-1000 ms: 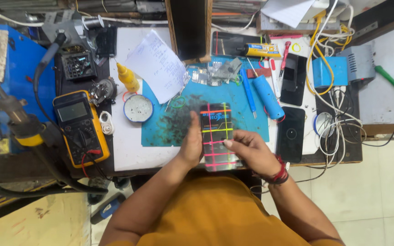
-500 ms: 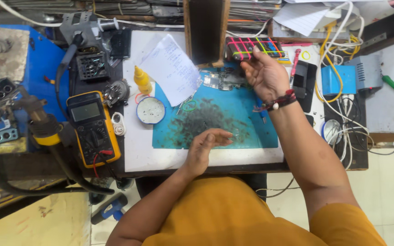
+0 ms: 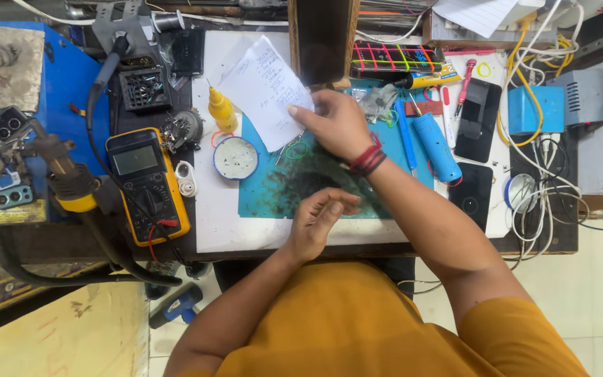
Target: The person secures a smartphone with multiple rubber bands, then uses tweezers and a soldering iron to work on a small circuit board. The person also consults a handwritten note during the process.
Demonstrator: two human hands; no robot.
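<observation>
The person is sitting at a crowded repair bench and looking down at both hands. The right hand is reaching across the blue mat to the white paper, which is lying partly on the mat and partly on the white table top. The fingers are curled and the fingertips are touching the paper's right edge, so the paper is sitting just at the tips, not deep in the hand. I cannot tell if the fingers are pinching the paper or only pressing on it, because the hand is hiding that spot. The left hand is resting near the front edge of the mat with its fingers loosely bent and holding nothing; it is well apart from the paper. The paper is lying tilted, with its top end pointing up toward the dark wooden post. A small yellow bottle is standing just beside the paper on the left, and a round tin is sitting just below it. A yellow meter is lying farther left, near the table's edge. A blue tube-shaped tool is lying on the right of the mat, close to the right arm, where it looks easy to grab. Two dark phones are lying beyond it.
</observation>
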